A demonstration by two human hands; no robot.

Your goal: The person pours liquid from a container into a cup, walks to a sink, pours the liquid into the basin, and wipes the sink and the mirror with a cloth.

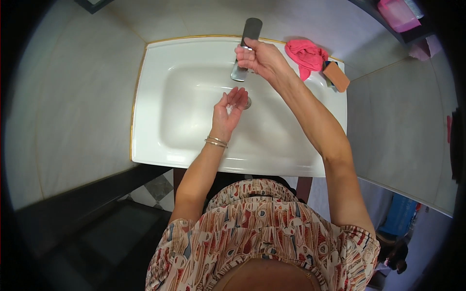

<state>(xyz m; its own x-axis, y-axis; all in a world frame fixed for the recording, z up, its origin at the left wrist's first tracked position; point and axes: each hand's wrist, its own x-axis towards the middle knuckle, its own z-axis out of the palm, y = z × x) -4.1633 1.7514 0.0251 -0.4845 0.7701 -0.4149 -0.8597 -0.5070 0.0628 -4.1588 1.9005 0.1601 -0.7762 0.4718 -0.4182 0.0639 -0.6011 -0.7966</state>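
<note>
A chrome tap [238, 73] with a long flat dark lever [251, 26] stands at the back of a white washbasin [184, 116]. My right hand [259, 59] reaches across the tap's body, fingers curled at it and thumb lying against the lever. Below the spout, over the bowl, my left hand [229, 110] is palm up and slightly cupped, fingers stretched out. A whitish wet shine shows in its palm; whether it is water or foam I cannot tell. Just beside its fingertips is the round metal drain [248, 103], partly covered.
On the basin's back right corner lie a bunched pink cloth [307, 54] and an orange-brown block [336, 76], perhaps a sponge or soap, over something dark. Tiled walls close in behind and at both sides. A dark shelf at upper right carries a pink container [398, 15].
</note>
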